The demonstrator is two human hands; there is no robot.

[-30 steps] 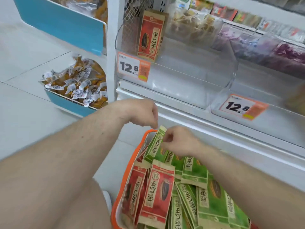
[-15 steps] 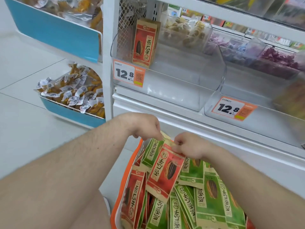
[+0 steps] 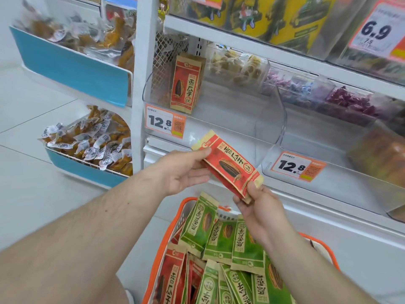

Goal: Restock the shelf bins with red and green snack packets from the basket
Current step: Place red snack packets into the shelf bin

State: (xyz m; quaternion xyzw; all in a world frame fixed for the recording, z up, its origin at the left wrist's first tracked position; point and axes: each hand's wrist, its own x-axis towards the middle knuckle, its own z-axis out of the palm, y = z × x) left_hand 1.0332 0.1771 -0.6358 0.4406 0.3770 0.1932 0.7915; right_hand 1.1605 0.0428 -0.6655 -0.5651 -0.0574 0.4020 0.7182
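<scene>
Two blue-fronted bins are seen at the left: the upper blue bin (image 3: pixel 74 69) is filled with clear-wrapped brown snacks, and the lower blue bin (image 3: pixel 83 171) is heaped with amber snacks (image 3: pixel 92 137) bearing white labels. Pale floor tiles (image 3: pixel 32 119) lie beneath them. On the top shelf, yellow bags (image 3: pixel 258 16) are stacked beside a price tag marked 6.9 (image 3: pixel 375 31). Behind the front row, beige sweets (image 3: pixel 236 64) and purple sweets (image 3: pixel 350 102) are kept in clear boxes.
</scene>
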